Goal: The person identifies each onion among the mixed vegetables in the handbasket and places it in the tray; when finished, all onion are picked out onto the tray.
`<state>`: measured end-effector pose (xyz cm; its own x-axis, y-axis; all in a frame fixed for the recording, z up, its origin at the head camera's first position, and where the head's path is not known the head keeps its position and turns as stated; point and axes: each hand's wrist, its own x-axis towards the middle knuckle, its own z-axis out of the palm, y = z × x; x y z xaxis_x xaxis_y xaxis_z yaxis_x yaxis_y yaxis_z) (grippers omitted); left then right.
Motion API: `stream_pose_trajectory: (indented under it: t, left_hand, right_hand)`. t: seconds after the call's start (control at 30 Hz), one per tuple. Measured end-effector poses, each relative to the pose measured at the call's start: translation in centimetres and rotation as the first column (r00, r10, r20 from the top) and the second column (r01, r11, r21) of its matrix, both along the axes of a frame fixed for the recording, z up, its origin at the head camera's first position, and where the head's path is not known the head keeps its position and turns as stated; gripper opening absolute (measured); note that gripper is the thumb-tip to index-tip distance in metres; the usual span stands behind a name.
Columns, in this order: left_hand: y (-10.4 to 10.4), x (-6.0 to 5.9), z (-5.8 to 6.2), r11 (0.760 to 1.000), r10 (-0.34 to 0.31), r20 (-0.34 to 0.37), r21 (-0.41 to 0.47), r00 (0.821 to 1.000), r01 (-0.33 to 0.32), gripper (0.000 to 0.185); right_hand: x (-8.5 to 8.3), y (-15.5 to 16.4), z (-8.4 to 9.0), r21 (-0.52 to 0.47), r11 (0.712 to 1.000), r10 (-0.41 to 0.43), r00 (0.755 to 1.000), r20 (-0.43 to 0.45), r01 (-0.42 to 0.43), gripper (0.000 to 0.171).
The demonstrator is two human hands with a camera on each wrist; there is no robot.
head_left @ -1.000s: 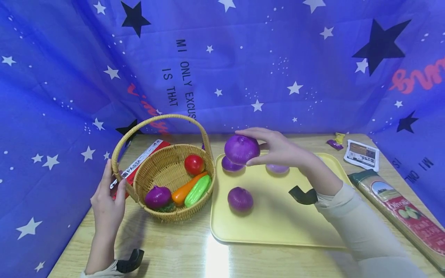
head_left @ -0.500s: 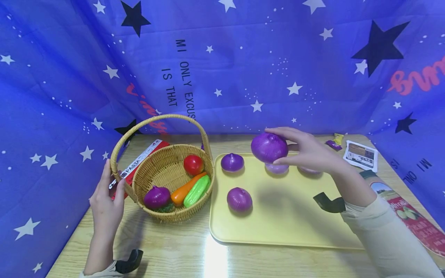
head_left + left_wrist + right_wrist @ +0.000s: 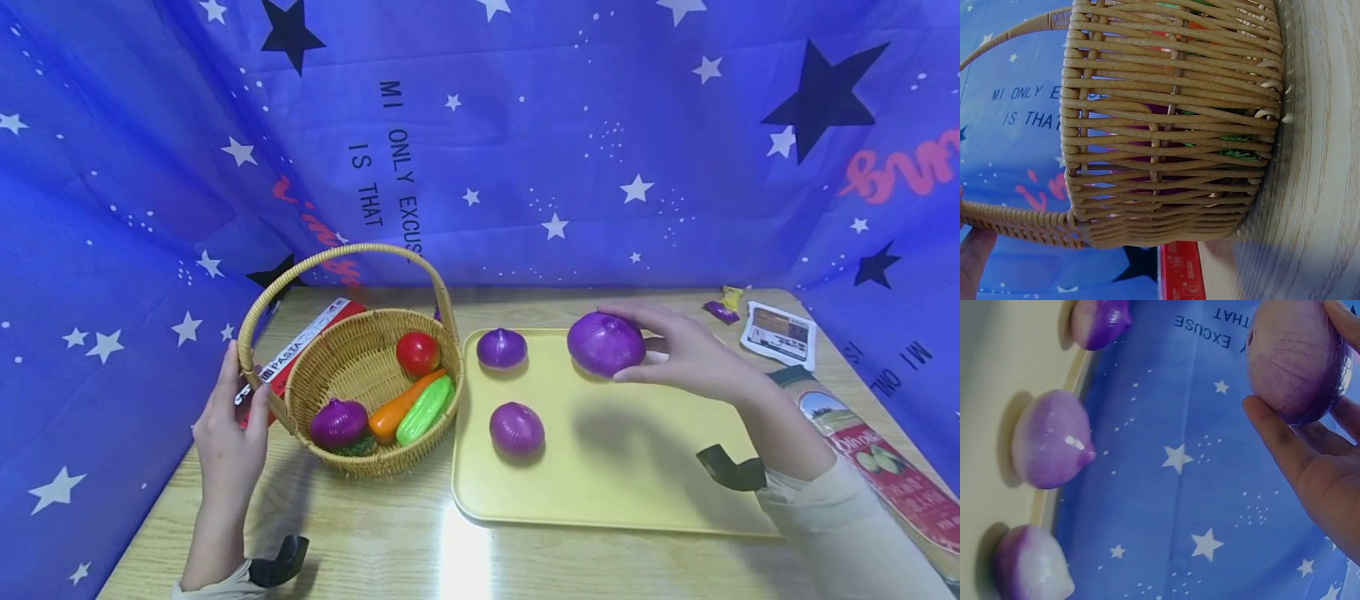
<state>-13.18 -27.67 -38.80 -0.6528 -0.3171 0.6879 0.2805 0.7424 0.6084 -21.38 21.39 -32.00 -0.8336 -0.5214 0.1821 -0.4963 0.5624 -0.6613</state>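
My right hand (image 3: 686, 354) grips a large purple onion (image 3: 606, 344) from its right side, raised over the yellow tray (image 3: 600, 508); its shadow falls below. In the right wrist view, thumb and fingers wrap the held onion (image 3: 1294, 359), whose pale side shows. On the tray lie a purple onion (image 3: 502, 349) at the back left and another onion (image 3: 517, 431) nearer the front; more sit behind the held one, hidden from the head. My left hand (image 3: 232, 429) holds the wicker basket's handle (image 3: 252, 337) low on its left side. The basket (image 3: 1172, 144) stands upright on the table.
Inside the basket are a purple onion (image 3: 340, 425), a tomato (image 3: 417, 355), a carrot (image 3: 401, 410) and a light green vegetable (image 3: 426, 410). A red pasta box (image 3: 330, 321) lies behind it. Right of the tray are a long food bag (image 3: 862, 450), a white packet (image 3: 780, 335) and small candies (image 3: 722, 312).
My right hand has carried the onion rightward from over the tray's back left corner, then slightly lower. The left hand stays at the basket handle.
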Motion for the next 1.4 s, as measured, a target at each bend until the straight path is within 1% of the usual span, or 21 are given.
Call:
stream_pose_trajectory:
  t: [0.1, 0.2, 0.33, 0.53, 0.77, 0.87, 1.0, 1.1, 1.23, 1.4]
  left_hand:
    - [0.0, 0.0, 0.0, 1.000, -0.006, -0.001, 0.001, 1.000, 0.006, 0.069]
    - [-0.1, 0.0, 0.0, 1.000, -0.006, 0.001, -0.001, 1.000, 0.006, 0.069]
    - [-0.1, 0.0, 0.0, 1.000, -0.004, 0.004, -0.002, 1.000, 0.004, 0.070]
    - [-0.1, 0.0, 0.1, 1.000, -0.006, 0.009, 0.000, 1.000, 0.006, 0.069]
    - [0.0, 0.2, 0.1, 1.000, -0.002, 0.008, -0.004, 1.000, 0.002, 0.066]
    - [0.0, 0.1, 0.1, 1.000, -0.001, 0.012, -0.006, 1.000, 0.001, 0.067]
    - [-0.1, 0.0, 0.1, 1.000, 0.005, 0.020, -0.009, 1.000, -0.005, 0.070]
    - [-0.1, 0.0, 0.1, 1.000, 0.008, 0.022, -0.011, 1.000, -0.008, 0.070]
    - [-0.1, 0.0, 0.1, 1.000, 0.009, 0.024, -0.012, 1.000, -0.009, 0.070]
    - [-0.2, 0.1, 0.1, 1.000, -0.003, 0.008, -0.005, 1.000, 0.003, 0.070]
  right_hand:
    - [-0.1, 0.4, -0.7, -0.058, 0.998, 0.028, 0.998, 0.055, -0.025, 0.077]
    - [-0.1, 0.7, -1.3, -0.074, 0.996, 0.044, 0.997, 0.056, -0.040, 0.077]
    - [-0.1, 1.1, -1.9, -0.078, 0.996, 0.039, 0.998, 0.056, -0.035, 0.076]
    - [0.3, 1.4, -2.7, -0.048, 0.999, 0.001, 0.999, 0.051, 0.002, 0.077]
    - [0.5, 1.7, -3.7, -0.009, 1.000, -0.011, 1.000, -0.020, 0.011, 0.075]
    - [0.6, 1.8, -4.1, 0.015, 1.000, -0.022, 0.999, -0.032, 0.023, 0.075]
    - [0.8, 1.9, -4.5, 0.028, 0.999, -0.026, 0.999, -0.032, 0.027, 0.073]
    - [0.9, 2.0, -4.7, 0.015, 1.000, -0.014, 0.999, -0.034, 0.014, 0.072]
    - [1.0, 2.1, -5.0, 0.017, 1.000, -0.015, 1.000, -0.012, 0.015, 0.072]
    - [1.1, 2.5, -5.8, 0.025, 1.000, -0.002, 1.000, 0.003, 0.002, 0.071]
